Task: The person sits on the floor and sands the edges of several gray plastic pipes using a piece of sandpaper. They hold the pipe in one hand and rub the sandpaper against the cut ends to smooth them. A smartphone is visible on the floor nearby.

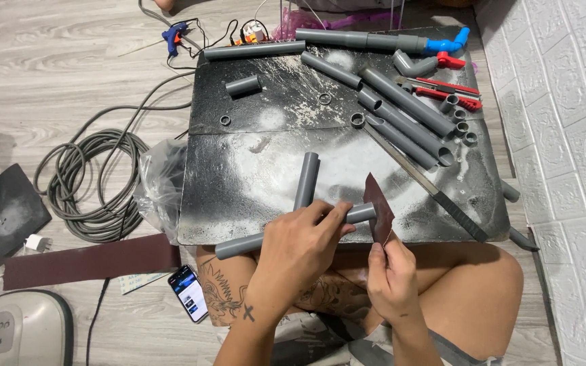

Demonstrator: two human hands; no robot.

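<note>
Left hand [300, 247] curled, palm down, clamped round a grey pipe [239, 245] laid across the bench [252, 183] front edge. Right hand [391, 274] pinched on brown sandpaper [378, 215], held upright at the pipe's end. Second pipe [306, 179] just beyond.

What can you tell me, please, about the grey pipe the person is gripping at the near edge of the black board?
The grey pipe is a straight, plain plastic-looking tube, lying almost level across the near edge of the dusty black board. The left hand wraps its middle, hiding that stretch. Its right end meets a dark reddish sandpaper piece held by the right hand. Another short grey pipe stands just behind it.
</note>
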